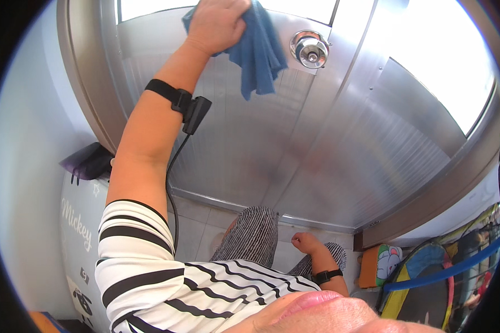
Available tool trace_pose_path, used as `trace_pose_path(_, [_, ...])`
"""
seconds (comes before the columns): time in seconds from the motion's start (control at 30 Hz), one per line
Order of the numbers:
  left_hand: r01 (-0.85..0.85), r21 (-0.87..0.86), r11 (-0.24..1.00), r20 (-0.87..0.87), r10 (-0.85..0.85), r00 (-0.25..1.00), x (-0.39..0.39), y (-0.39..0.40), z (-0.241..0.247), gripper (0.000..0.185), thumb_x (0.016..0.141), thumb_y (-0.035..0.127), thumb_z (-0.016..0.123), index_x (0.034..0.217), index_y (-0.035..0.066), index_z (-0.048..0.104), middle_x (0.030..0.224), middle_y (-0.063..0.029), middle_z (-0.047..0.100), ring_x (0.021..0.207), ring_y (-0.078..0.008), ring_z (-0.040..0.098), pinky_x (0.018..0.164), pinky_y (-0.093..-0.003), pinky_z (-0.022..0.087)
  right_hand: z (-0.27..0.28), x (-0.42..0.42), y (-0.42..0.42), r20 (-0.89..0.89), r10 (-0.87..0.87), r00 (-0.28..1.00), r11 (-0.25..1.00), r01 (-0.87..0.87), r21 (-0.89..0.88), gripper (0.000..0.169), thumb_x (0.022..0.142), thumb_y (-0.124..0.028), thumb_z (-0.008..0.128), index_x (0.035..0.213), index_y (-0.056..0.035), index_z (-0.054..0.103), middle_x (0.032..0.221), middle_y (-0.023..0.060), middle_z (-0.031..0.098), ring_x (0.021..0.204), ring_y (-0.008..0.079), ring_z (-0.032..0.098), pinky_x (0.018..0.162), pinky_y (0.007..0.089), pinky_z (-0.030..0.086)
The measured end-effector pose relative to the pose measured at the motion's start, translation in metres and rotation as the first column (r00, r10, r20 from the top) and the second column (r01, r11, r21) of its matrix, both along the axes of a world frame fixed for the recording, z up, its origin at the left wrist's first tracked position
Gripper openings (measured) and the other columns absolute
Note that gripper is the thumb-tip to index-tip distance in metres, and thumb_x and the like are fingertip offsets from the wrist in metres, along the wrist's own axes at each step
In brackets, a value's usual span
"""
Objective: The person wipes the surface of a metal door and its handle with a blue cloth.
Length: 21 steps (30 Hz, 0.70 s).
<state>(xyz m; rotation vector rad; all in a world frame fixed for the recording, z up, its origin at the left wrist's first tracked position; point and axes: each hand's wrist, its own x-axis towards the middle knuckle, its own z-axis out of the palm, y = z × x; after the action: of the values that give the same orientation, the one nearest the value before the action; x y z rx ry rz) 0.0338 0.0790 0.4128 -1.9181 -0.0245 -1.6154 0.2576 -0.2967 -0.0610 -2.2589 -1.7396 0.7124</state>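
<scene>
At the top, my left hand [218, 23] is closed on a blue cloth [256, 54] and presses it against the metal door [233, 137], at the lower edge of its bright pane. The cloth's loose end hangs down in folds. Just right of it is a round, shiny door knob [311, 52], which the hand does not touch. A black strap with a small black device [196, 114] and a cable is on my left forearm. My right hand [304, 242] hangs low by my knees with its fingers curled; no object shows in it. A black band [327, 276] circles that wrist.
A grey cabinet [81, 220] with a dark bag [87, 162] on top stands at the left wall. Low on the right are an orange and green box with a rabbit picture [381, 266] and a netted item with a blue tube [446, 272]. The door frame [433, 212] curves around.
</scene>
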Motion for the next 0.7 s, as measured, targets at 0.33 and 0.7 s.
trace_pose_path(0.33, [-0.338, -0.237, 0.911, 0.177, 0.382, 0.907, -0.048, 0.071, -0.03, 0.046, 0.081, 0.021, 0.055, 0.118, -0.005, 0.054, 0.121, -0.0249, 0.055, 0.115, -0.0379, 0.051, 0.1, -0.0472, 0.038, -0.006, 0.009, -0.003, 0.065, 0.049, 0.997, 0.997, -0.045, -0.068, 0.026, 0.083, -0.027, 0.058, 0.095, -0.0073, 0.069, 0.089, 0.017, 0.068, 0.084, 0.0366, 0.064, 0.076, 0.0432, 0.051])
trace_pose_path(0.7, [-0.314, -0.346, 0.884, 0.222, 0.402, 0.888, -0.024, 0.061, -0.036, 0.056, 0.081, 0.024, 0.052, 0.126, -0.009, 0.047, 0.13, -0.0243, 0.05, 0.122, -0.0386, 0.045, 0.106, -0.0487, 0.03, 0.0, 0.002, -0.002, 0.004, -0.022, 1.0, 0.993, 0.022, -0.114, 0.028, 0.083, -0.03, 0.057, 0.096, -0.008, 0.069, 0.094, 0.0181, 0.068, 0.09, 0.0367, 0.063, 0.081, 0.0442, 0.05])
